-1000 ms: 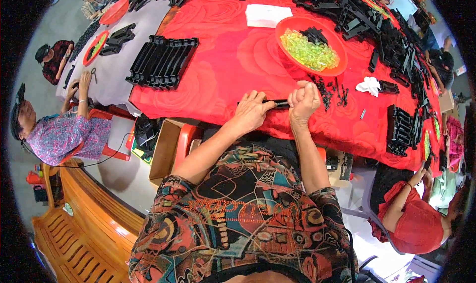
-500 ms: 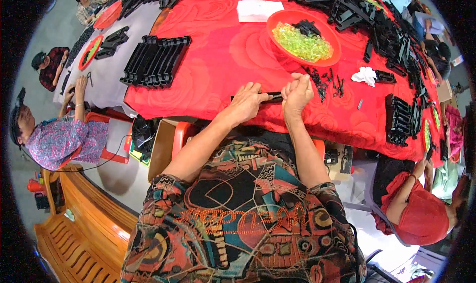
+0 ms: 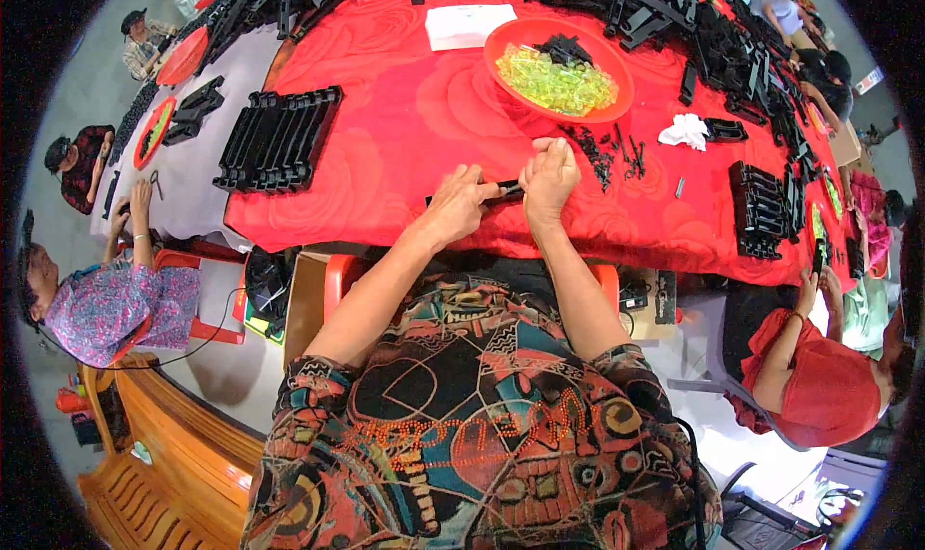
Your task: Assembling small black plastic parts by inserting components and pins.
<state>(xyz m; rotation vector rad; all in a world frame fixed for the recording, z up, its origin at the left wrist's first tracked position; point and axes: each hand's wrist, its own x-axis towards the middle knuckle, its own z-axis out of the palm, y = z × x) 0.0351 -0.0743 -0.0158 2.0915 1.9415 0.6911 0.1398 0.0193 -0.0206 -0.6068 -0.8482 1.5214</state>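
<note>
A long black plastic part (image 3: pixel 501 195) lies across the front of the red tablecloth. My left hand (image 3: pixel 457 203) presses down on it with the fingers closed around its left portion. At the part's right end, my right hand (image 3: pixel 550 178) is curled into a fist; what it grips, if anything, is hidden by the fingers. Just beyond that fist are small black pieces (image 3: pixel 594 157) and a few thin dark pins (image 3: pixel 632 155). Farther off stands a red bowl (image 3: pixel 621 102) of yellow-green translucent pieces with some black ones on top.
Black parts stand in a neat row (image 3: pixel 279 138) on the left and another row (image 3: pixel 761 208) on the right. A white box (image 3: pixel 469 26), a crumpled tissue (image 3: pixel 683 131) and a large heap of black parts (image 3: pixel 665 15) lie farther back. Other people sit at both sides.
The whole view has shifted, so the table's things appear farther left. Both my hands stay at the black part, the right one still in a fist.
</note>
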